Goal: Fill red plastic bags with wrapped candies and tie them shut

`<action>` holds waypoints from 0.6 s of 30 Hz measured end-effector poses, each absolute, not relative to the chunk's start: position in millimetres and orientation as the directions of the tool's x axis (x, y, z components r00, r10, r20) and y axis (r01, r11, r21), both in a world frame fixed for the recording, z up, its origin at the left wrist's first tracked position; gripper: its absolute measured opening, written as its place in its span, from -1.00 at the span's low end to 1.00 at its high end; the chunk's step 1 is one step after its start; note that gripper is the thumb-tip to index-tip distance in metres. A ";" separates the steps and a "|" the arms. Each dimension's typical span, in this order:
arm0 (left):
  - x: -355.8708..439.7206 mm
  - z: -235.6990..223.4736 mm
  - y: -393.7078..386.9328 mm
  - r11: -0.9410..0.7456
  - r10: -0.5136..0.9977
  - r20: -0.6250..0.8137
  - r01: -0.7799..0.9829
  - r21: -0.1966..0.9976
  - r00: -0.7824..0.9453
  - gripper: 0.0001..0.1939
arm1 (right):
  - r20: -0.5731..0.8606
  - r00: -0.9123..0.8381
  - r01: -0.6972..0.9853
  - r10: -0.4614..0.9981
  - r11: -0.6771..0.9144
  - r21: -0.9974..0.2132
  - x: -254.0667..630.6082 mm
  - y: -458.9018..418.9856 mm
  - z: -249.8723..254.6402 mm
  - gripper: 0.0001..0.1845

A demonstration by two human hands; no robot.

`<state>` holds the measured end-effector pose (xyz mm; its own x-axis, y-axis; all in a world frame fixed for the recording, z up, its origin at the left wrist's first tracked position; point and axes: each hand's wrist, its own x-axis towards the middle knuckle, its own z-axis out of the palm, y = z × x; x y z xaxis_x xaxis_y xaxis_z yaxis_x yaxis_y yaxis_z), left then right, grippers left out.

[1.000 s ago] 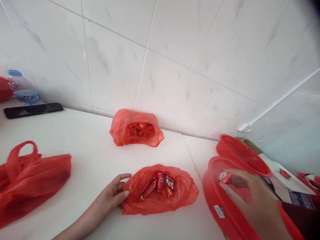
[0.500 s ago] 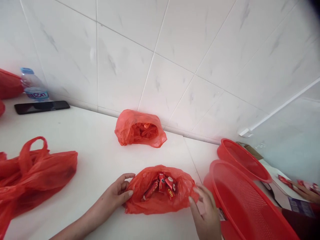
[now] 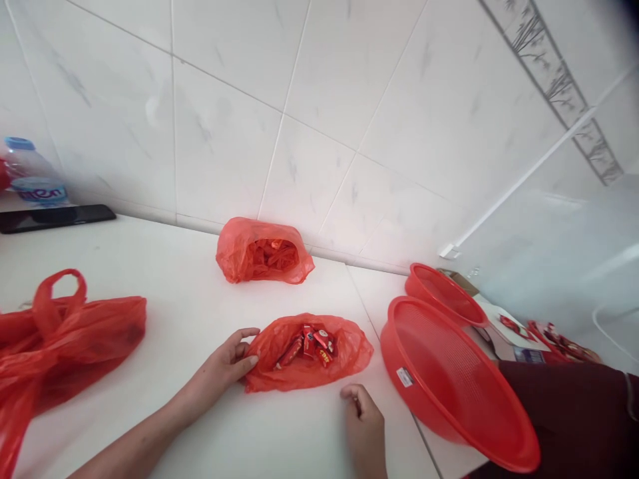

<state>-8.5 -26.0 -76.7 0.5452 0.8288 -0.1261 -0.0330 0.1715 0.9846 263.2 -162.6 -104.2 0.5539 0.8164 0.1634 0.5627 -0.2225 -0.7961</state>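
Note:
A red plastic bag [image 3: 294, 382] lies with its mouth spread wide on the white table. Inside it are several small red wrapped sweets [image 3: 309, 340]. My left hand [image 3: 230, 360] pinches the bag's left edge between thumb and fingers. Just below the bag's right side, my right hand [image 3: 367, 420] is apart from it, its fingers curled in and nothing visible in them. Behind, against the wall, stands a second red plastic bag [image 3: 234, 249], its opening facing me and crumpled red plastic inside.
A knotted red bag [image 3: 94, 339] lies at left. By the wall are a black phone [image 3: 64, 216] and a water bottle [image 3: 37, 173]. Two red plastic baskets, the larger basket [image 3: 449, 372] and the smaller basket [image 3: 444, 296], stand at right, beside a person's dark clothing [image 3: 574, 419].
My right hand has let go of the bag's right edge, moved toward me and curled its fingers. My left hand stays on the bag. The view has swung right.

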 end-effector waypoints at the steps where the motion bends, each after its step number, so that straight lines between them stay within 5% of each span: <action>1: -8.8 -77.1 -26.1 0.155 0.829 -0.120 -0.019 0.988 0.546 -0.39 | 0.159 0.554 0.557 0.817 -0.221 -0.801 260.9 -162.3 -101.7 -0.80; 18: -9.5 -68.9 -32.8 0.099 0.854 -0.139 0.106 0.989 0.501 -0.23 | 0.273 0.540 0.502 0.796 -0.045 -0.864 259.0 -162.1 -89.9 -0.82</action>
